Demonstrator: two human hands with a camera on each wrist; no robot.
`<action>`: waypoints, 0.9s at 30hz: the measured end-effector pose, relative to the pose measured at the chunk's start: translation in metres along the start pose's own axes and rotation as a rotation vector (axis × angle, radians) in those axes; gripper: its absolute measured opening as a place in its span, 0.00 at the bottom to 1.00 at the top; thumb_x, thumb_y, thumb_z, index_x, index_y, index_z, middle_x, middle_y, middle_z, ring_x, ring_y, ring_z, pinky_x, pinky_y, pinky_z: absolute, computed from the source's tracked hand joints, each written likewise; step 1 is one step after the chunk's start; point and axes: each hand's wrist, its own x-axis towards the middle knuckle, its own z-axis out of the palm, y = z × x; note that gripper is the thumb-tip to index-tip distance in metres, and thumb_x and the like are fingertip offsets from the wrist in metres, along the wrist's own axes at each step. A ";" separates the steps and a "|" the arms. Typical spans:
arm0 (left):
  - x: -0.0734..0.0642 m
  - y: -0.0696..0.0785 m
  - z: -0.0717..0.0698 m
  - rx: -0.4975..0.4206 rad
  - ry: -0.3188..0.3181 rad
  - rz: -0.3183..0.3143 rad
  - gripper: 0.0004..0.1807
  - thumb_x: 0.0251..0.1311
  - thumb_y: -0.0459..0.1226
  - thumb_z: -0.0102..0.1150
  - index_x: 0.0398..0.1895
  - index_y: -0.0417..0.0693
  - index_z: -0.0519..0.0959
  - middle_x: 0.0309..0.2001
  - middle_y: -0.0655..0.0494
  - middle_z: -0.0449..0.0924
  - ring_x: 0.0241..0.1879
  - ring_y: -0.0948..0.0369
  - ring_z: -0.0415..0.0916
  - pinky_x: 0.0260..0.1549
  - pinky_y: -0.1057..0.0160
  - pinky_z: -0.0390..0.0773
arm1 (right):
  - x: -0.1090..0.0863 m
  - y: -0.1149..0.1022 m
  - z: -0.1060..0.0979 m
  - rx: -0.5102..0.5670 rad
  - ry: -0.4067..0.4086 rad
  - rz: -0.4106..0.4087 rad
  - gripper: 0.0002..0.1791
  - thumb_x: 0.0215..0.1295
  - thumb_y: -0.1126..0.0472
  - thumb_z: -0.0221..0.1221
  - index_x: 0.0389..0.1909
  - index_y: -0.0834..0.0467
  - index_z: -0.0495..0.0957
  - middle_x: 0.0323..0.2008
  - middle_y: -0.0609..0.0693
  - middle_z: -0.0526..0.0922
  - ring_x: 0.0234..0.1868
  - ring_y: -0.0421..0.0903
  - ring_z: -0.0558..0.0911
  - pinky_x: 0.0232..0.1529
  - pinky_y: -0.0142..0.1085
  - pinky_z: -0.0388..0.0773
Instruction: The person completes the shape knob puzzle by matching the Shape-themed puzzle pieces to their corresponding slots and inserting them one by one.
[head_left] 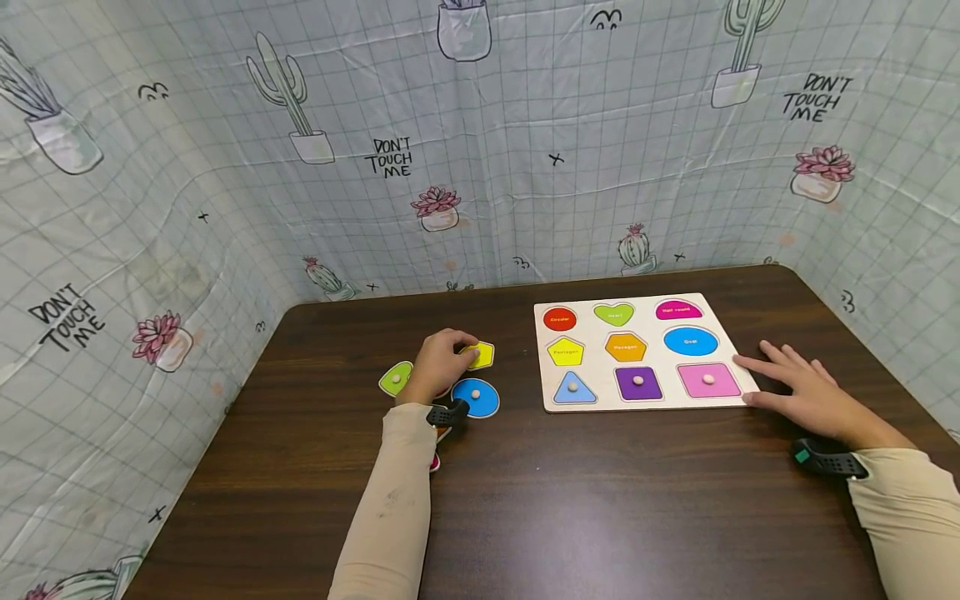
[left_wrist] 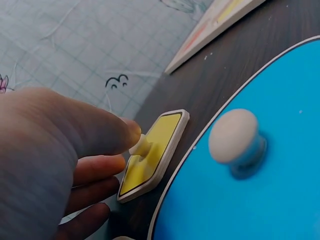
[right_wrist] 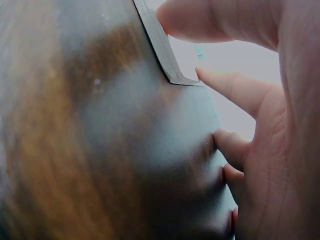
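Observation:
On the left of the table, my left hand pinches the small wooden knob of a yellow pentagon puzzle piece between thumb and finger. A blue oval puzzle piece with a knob lies just beside that hand, and a green piece lies on its other side. The white puzzle board lies to the right. My right hand is spread at the board's right edge, thumb and index fingertips at its near corner, the other fingers stretched out over the table. Nothing is held in it.
Knobs stand on the board's blue triangle, purple square and pink rectangle; its other shapes are printed flat. Under my left forearm, a magenta piece and an orange piece peek out. Patterned cloth hangs around the table's back and sides.

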 end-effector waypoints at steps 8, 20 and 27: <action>0.000 -0.001 0.001 0.035 0.010 0.010 0.14 0.67 0.38 0.63 0.53 0.43 0.85 0.54 0.48 0.79 0.48 0.52 0.78 0.47 0.55 0.80 | 0.001 0.000 0.001 -0.005 -0.003 0.004 0.41 0.69 0.42 0.58 0.73 0.63 0.62 0.72 0.79 0.47 0.73 0.78 0.35 0.64 0.73 0.25; 0.000 0.003 0.007 0.089 0.044 -0.019 0.13 0.67 0.38 0.64 0.50 0.42 0.86 0.53 0.50 0.79 0.52 0.52 0.76 0.52 0.54 0.78 | 0.000 0.000 0.002 0.005 0.008 -0.002 0.40 0.69 0.43 0.59 0.73 0.63 0.63 0.71 0.79 0.48 0.72 0.78 0.37 0.64 0.73 0.25; -0.001 0.004 0.009 0.092 0.078 -0.020 0.12 0.66 0.38 0.65 0.48 0.42 0.87 0.51 0.50 0.80 0.51 0.52 0.76 0.50 0.53 0.79 | 0.000 0.001 0.001 0.002 0.007 -0.005 0.40 0.69 0.43 0.58 0.73 0.63 0.62 0.71 0.79 0.48 0.72 0.79 0.37 0.64 0.73 0.26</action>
